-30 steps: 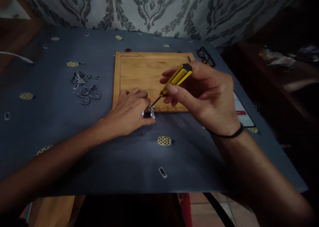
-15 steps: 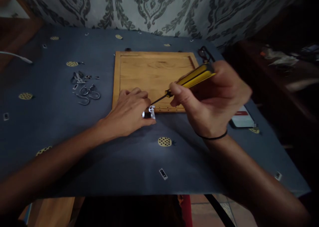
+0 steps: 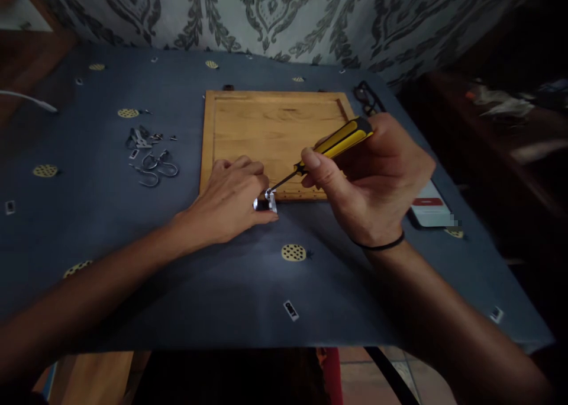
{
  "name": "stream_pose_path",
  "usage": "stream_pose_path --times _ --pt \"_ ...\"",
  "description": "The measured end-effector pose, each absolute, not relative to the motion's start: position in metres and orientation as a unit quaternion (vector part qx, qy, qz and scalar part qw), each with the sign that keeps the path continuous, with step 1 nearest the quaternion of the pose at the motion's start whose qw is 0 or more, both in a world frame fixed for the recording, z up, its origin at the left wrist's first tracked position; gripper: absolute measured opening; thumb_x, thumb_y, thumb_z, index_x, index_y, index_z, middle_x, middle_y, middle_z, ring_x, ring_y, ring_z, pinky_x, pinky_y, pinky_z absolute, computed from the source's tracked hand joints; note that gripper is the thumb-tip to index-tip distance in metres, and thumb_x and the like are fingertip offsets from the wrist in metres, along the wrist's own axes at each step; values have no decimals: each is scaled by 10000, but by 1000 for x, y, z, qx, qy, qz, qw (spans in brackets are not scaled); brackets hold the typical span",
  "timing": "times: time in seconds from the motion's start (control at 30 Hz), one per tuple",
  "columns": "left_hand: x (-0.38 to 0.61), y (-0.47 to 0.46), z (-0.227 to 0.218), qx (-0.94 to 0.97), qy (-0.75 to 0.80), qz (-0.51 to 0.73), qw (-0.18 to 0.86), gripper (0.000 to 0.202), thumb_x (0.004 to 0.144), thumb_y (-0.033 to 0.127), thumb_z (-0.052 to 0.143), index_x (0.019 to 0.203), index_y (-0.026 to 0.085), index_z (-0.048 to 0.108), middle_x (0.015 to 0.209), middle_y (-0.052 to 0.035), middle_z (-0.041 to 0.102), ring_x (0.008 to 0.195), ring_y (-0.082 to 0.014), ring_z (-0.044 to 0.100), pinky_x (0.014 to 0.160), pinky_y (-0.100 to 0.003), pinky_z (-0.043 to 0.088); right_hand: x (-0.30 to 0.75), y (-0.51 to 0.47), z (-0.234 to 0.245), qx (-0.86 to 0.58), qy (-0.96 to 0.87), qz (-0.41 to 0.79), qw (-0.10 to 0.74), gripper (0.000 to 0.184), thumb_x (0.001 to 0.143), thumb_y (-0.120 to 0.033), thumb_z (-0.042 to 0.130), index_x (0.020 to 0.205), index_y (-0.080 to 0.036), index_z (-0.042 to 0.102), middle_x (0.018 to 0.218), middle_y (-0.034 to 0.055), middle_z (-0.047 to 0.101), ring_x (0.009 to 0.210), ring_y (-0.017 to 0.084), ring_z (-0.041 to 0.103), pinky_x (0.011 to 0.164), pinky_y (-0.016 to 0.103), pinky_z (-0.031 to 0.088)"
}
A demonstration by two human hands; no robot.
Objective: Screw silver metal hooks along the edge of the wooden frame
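A wooden panel (image 3: 275, 132) with a raised frame lies flat on the table. At its near edge, a small shiny metal bracket (image 3: 272, 205) is pinched between the thumb and fingers of my left hand (image 3: 231, 198). My right hand (image 3: 377, 180) is wrapped round the yellow and black handle of a screwdriver (image 3: 339, 138). The shaft slants down to the left, and its tip meets the top of the bracket. Whether a screw sits under the tip is too small to tell. Small holes line the panel's near edge right of the bracket.
Several metal hooks (image 3: 157, 165) and small metal parts (image 3: 141, 137) lie left of the panel. Black-framed glasses (image 3: 367, 97) rest at the back right. A white and red box-like object (image 3: 430, 209) is partly behind my right hand. A white cable (image 3: 31, 100) reaches in from the left.
My right hand has shifted slightly left and the screwdriver handle has come down a little, its tip now on the bracket's top. My left hand has stayed put.
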State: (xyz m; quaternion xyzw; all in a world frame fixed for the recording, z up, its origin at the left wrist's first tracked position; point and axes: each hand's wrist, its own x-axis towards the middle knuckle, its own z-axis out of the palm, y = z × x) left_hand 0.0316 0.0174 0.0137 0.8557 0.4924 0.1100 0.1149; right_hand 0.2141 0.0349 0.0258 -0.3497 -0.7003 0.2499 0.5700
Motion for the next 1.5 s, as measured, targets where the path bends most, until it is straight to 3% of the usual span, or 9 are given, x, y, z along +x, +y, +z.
stream_pose_path --times 0.2,0.37,0.6,0.77,0.87,1.0,1.13,1.3,1.5 --pt "32 18 14 855 494 104 118 304 873 457 755 918 161 706 978 -64 661 1046 -298 565 884 -437 376 215 34 26 -369 -696 266 555 401 750 -562 832 718 -284 544 711 -34 623 534 159 615 466 338 469" --pt "32 18 14 853 493 112 127 255 887 424 733 918 175 689 1046 -67 680 1082 -299 562 893 -441 381 217 33 24 -336 -726 259 541 344 739 -473 870 742 -283 583 696 -30 604 528 154 583 469 336 480" --pt "31 18 12 852 498 118 114 302 871 467 736 817 178 669 945 -65 659 1019 -295 574 853 -439 394 220 30 28 -274 -804 211 484 193 826 -379 814 849 -293 643 729 -17 650 660 180 637 575 346 547" --pt "31 18 10 853 495 124 111 272 882 448 733 871 180 687 996 -65 678 1060 -293 581 880 -439 398 219 30 25 -283 -785 219 505 197 810 -378 829 862 -280 666 726 -18 655 616 153 636 534 311 558" --pt "31 18 12 854 493 118 116 260 890 439 725 921 183 705 1027 -69 684 1089 -301 576 892 -442 395 218 32 24 -299 -750 263 528 174 842 -345 802 974 -289 703 831 -15 690 625 132 645 527 283 561" --pt "32 18 15 856 494 104 114 285 886 449 724 952 172 718 993 -73 674 1057 -303 570 875 -438 386 221 38 29 -302 -734 337 506 354 839 -273 806 1169 -340 695 970 -29 719 590 85 649 542 236 570" --pt "32 18 15 853 496 107 119 277 886 454 722 933 181 718 977 -62 666 1046 -296 564 865 -428 378 228 44 36 -282 -756 381 450 176 870 -351 768 1030 -287 732 1008 -3 753 636 101 676 580 235 622" --pt "31 19 13 856 491 112 116 289 887 464 726 954 183 721 981 -60 663 1051 -295 565 866 -429 380 234 47 42 -271 -768 416 404 198 826 -352 815 977 -247 742 1017 19 776 769 142 733 724 285 669" --pt "32 19 15 851 499 100 128 287 884 448 732 977 177 726 1087 -85 683 1100 -310 565 905 -445 388 228 51 40 -286 -741 419 440 284 750 -355 882 798 -221 636 894 -8 777 552 97 660 495 227 597"
